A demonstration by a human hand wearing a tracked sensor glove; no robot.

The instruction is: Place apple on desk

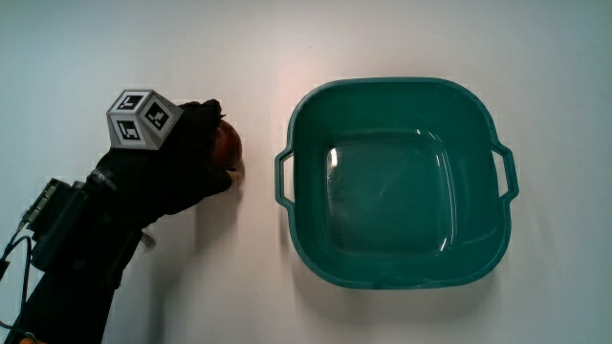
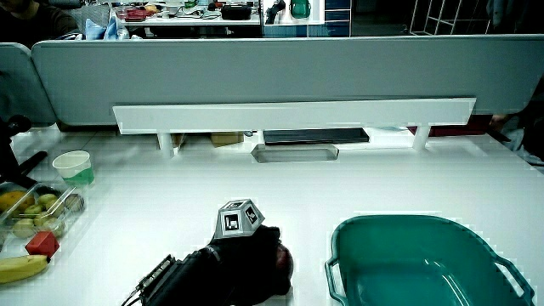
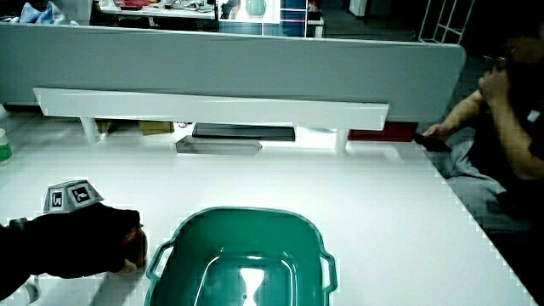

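A dark red apple (image 1: 229,145) rests on the white desk (image 1: 239,277) beside the teal tub (image 1: 397,263). The gloved hand (image 1: 186,153) lies over it with the fingers curled around it; the patterned cube (image 1: 142,118) sits on the hand's back. Most of the apple is hidden under the glove. In both side views the hand (image 2: 246,259) (image 3: 93,242) covers the apple (image 2: 284,258) (image 3: 133,245) low on the desk, close to the tub's handle (image 3: 155,255). The tub holds nothing.
In a side view a green cup (image 2: 75,167) and a clear box of fruit (image 2: 34,208) stand at the desk's edge, with a red block (image 2: 42,243) and a banana (image 2: 19,268) nearer the person. A low grey partition (image 2: 280,81) closes off the desk.
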